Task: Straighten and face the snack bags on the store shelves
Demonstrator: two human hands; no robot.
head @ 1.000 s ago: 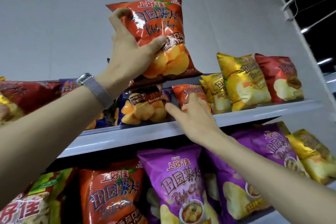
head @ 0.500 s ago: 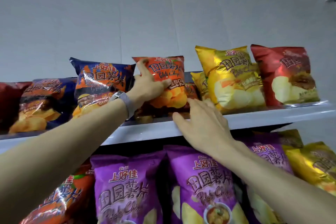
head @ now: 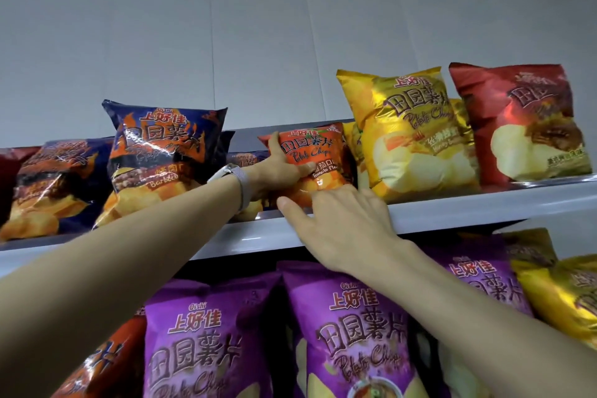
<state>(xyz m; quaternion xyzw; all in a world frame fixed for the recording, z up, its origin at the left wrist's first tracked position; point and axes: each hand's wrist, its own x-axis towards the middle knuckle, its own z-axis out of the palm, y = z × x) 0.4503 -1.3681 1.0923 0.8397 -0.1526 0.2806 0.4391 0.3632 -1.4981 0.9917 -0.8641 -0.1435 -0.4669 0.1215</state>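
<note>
The snack bags [head: 410, 132] are glossy, crinkled foil-like plastic catching glare — the shelf [head: 468, 207] looks smooth, painted and faintly shiny; the wall [head: 226, 26] behind is matt.

Orange bag [head: 318, 152]: "上好佳", "田园薯片", "Potato Chips", "Tomato Fla…", rest cut off. Dark blue bag [head: 161, 152]: "Oishi", "上好佳", "田园薯片", "Barbec…". Yellow bag [head: 416, 132]: "上好佳", "田园薯片", "Potato Ch…". Purple bags [head: 358, 329] on lower shelf: "Oishi", "上好佳", "田园薯片", "Potato Chips". Red bag [head: 523, 119]: lettering unclear.
</note>
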